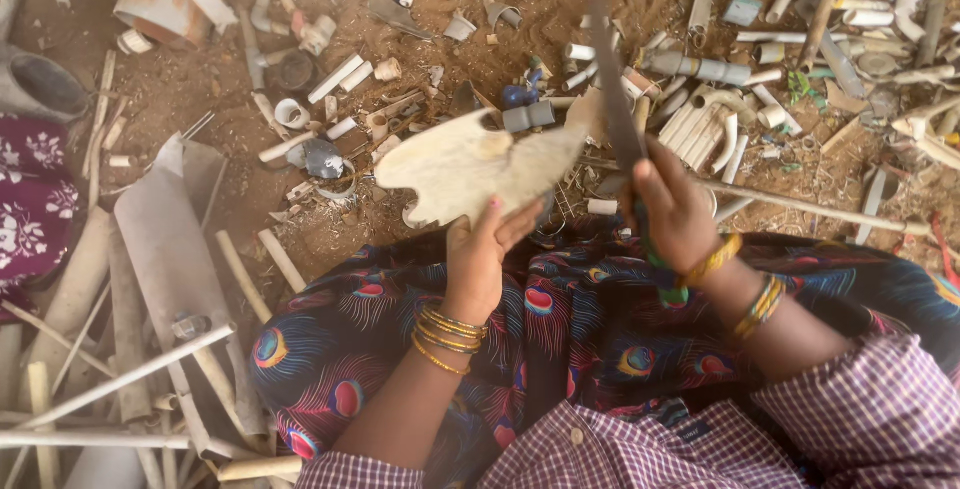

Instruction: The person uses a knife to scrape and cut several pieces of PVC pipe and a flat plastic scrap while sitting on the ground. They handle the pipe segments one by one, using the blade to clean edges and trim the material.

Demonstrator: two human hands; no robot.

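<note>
My left hand (pixel 482 249) grips a flat, irregular piece of pale, dirty plastic (pixel 470 164) and holds it up over my lap. My right hand (pixel 672 207) is closed around the green-wrapped handle of a long dark blade (pixel 612 89), which points up and away, its edge next to the right end of the plastic piece. Both wrists carry gold and coloured bangles. My lap is covered in dark cloth with a peacock-feather print (pixel 570 319).
The dirt ground ahead is strewn with several cut white pipe pieces (pixel 700 124), grey fittings (pixel 700 67) and scraps. Long pipes and flat grey sheets (pixel 165 239) lie at the left. Another person's maroon floral cloth (pixel 30 204) shows at the far left.
</note>
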